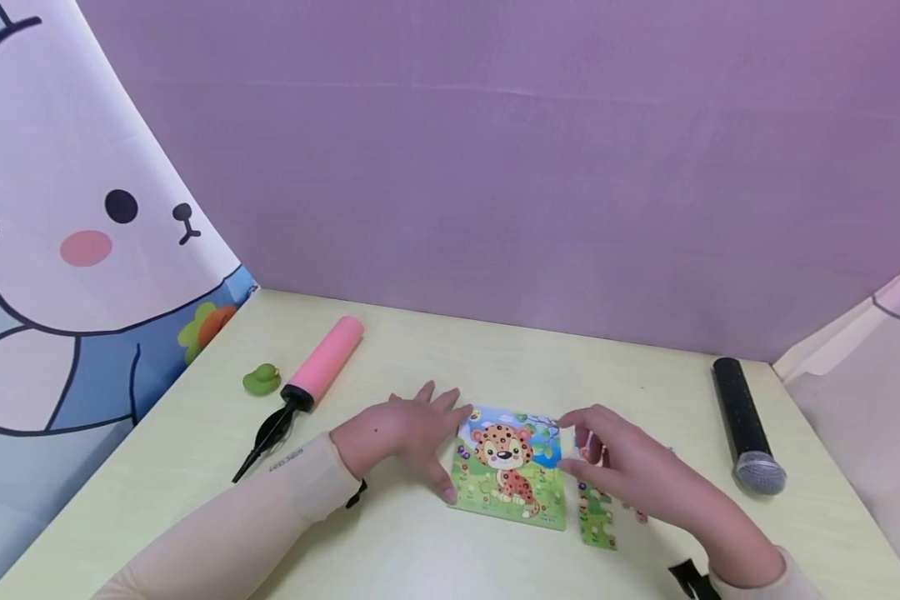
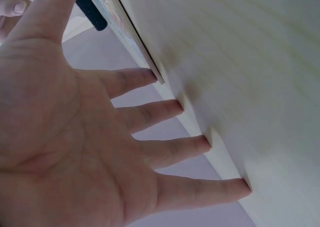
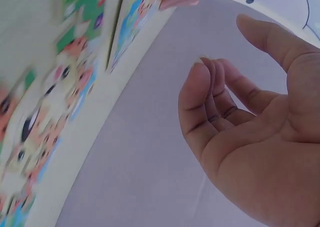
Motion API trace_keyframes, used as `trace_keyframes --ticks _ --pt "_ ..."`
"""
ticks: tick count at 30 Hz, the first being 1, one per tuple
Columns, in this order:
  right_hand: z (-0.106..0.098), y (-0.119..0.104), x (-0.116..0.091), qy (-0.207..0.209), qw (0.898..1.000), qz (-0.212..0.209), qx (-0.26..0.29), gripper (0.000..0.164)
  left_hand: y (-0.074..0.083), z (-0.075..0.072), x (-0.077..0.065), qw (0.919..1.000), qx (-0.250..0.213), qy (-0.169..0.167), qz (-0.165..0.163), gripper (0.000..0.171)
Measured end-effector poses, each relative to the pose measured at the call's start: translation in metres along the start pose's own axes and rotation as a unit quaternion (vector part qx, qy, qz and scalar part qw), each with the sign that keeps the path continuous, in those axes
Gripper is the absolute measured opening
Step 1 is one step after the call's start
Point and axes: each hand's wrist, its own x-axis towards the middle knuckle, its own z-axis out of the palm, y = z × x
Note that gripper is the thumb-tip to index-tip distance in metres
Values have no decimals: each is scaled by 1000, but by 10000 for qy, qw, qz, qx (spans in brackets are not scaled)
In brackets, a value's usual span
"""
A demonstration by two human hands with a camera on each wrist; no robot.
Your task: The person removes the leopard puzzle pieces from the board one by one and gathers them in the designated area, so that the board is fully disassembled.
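Note:
A square jigsaw puzzle (image 1: 506,467) with a leopard cub on grass lies flat on the table. At its left edge my left hand (image 1: 416,433) spreads its fingers, thumb and index fingertips right at the border. The left wrist view shows that palm (image 2: 75,132) with fingertips touching the tabletop. My right hand (image 1: 626,467) hovers at the puzzle's right edge, thumb and index finger apart. In the right wrist view its fingers (image 3: 195,102) bend loosely with nothing between them. Loose puzzle pieces (image 1: 597,523) lie beneath and beside this hand, partly hidden by it.
A pink hand pump (image 1: 328,358) with a black nozzle lies at the left, beside a green toy duck (image 1: 262,380). Toward the right edge lies a black microphone (image 1: 746,429) with a silver head. A purple wall (image 1: 495,167) stands behind the table.

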Motion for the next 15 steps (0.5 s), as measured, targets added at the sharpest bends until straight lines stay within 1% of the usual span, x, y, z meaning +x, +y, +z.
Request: trace_keyframes --ticks 3,7,10,13,15 --pt "7 -5 9 -90 9999 -142 -29 55 0 0 0 10000 -4 -7 -8 133" --pt "20 -8 22 -478 9982 -327 184 60 0 -1 -1 10000 -37 -23 5 133" --pt "30 -11 31 -810 9955 -381 309 56 0 -1 -1 10000 -67 -39 30 133" --pt "38 -13 38 -996 9939 -432 183 55 0 -1 -1 10000 -49 -44 28 133" --pt "42 -15 42 -1046 9936 -434 21 55 0 -1 -1 10000 -35 -44 13 132"
